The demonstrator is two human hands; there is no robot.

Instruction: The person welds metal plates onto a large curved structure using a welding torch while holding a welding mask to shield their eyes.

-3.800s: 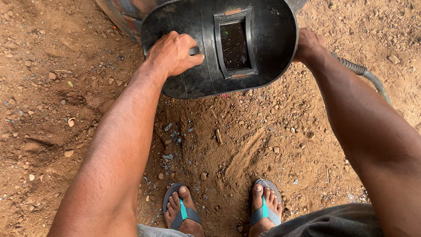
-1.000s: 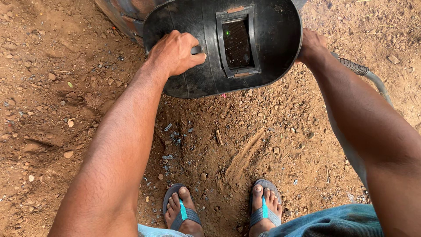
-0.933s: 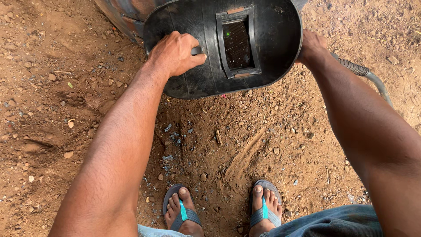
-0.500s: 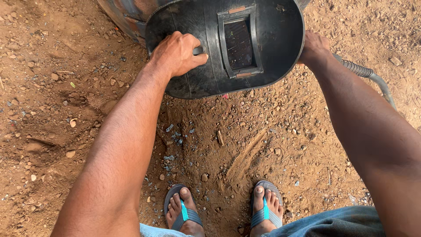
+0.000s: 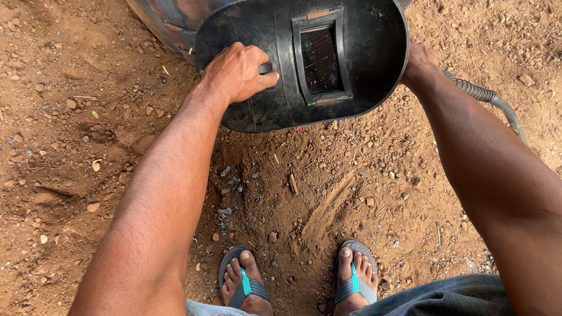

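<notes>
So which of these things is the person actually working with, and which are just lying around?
In use:
black welding shield, gripped by left hand
right hand behind its edge
grey hose
metal drum

Lying about:
stones
metal scraps

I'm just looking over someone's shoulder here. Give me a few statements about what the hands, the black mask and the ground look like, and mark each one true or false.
1. The left hand grips the black welding mask on its inner side. True.
2. The mask's dark window is round. False: it is rectangular, in a raised frame.
3. The right hand is at the mask's right edge, partly hidden behind it. True.
4. The person stands on a tiled floor. False: the ground is reddish dirt with small stones.
5. The person wears closed boots. False: flip-flops with blue-green straps.
6. A ribbed hose runs past the right arm. True.
</notes>
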